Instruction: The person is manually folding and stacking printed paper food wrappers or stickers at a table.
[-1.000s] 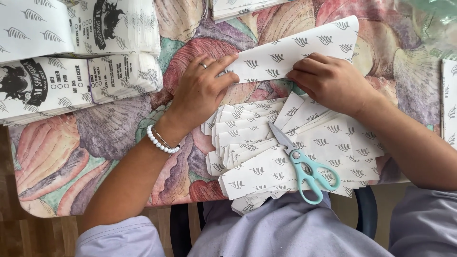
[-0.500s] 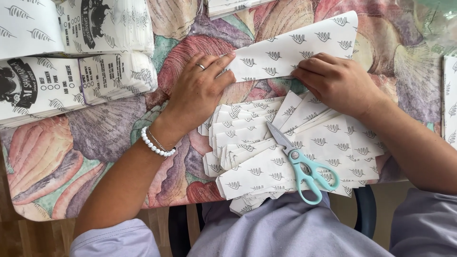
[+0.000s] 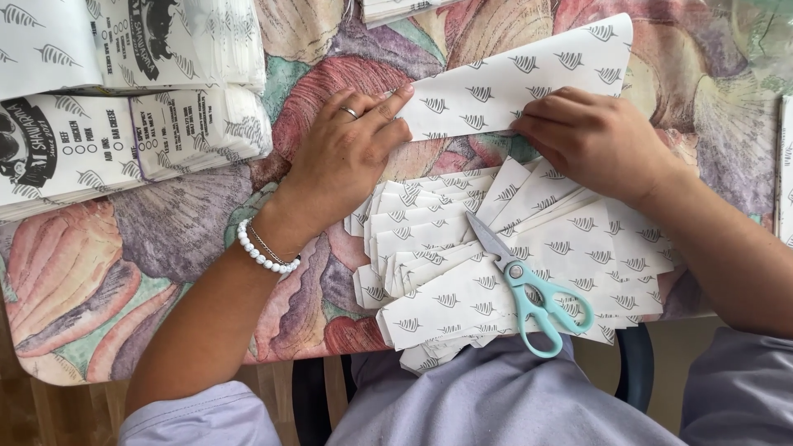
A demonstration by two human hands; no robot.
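Note:
My left hand (image 3: 351, 153) lies flat on the left end of a long white paper sheet (image 3: 529, 78) printed with small dark leaf marks, pressing it to the table. My right hand (image 3: 595, 140) presses down on the same sheet near its middle, fingers curled along its lower edge. The sheet slants up to the right. Just below both hands lies a fanned pile of folded white paper pieces (image 3: 487, 272) with the same print. A pair of scissors (image 3: 529, 289) with light blue handles rests shut on that pile.
Stacks of printed white paper bags (image 3: 124, 124) fill the upper left. More paper shows at the top (image 3: 396, 8) and at the right edge (image 3: 785, 165). The tablecloth (image 3: 124, 272) has a large shell pattern. The table's near edge is at my lap.
Both hands have slid slightly along the long sheet while pressing it. The pile and the scissors have not moved.

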